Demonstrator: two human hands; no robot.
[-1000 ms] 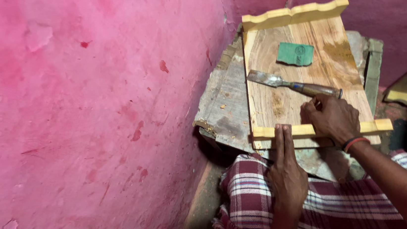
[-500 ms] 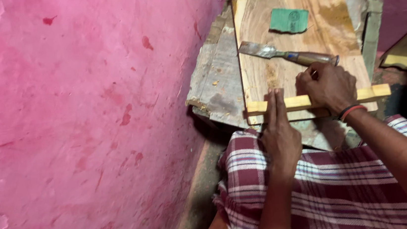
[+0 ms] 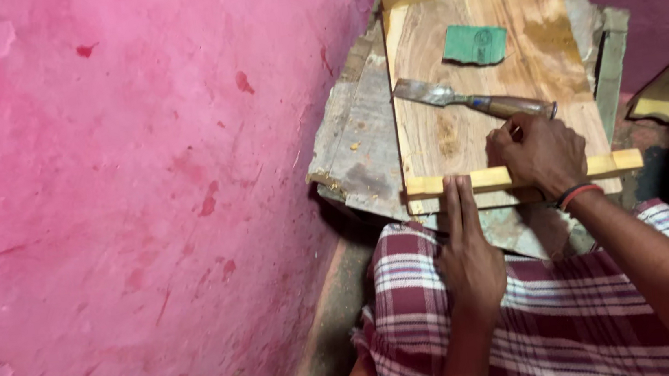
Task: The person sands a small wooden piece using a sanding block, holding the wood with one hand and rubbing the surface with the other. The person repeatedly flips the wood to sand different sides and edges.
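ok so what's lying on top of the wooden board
A chisel and a green paper piece lie on the wooden board. The right hand covers the chisel's handle end and part of the near strip.

Chisel (image 3: 469,100) lies on the board (image 3: 436,141), sandpaper (image 3: 474,44) behind it.

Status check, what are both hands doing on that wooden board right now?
Left hand flat, fingers on the pale near strip. Right hand on the wooden board, touching the chisel handle. Green paper lies beyond, apart.
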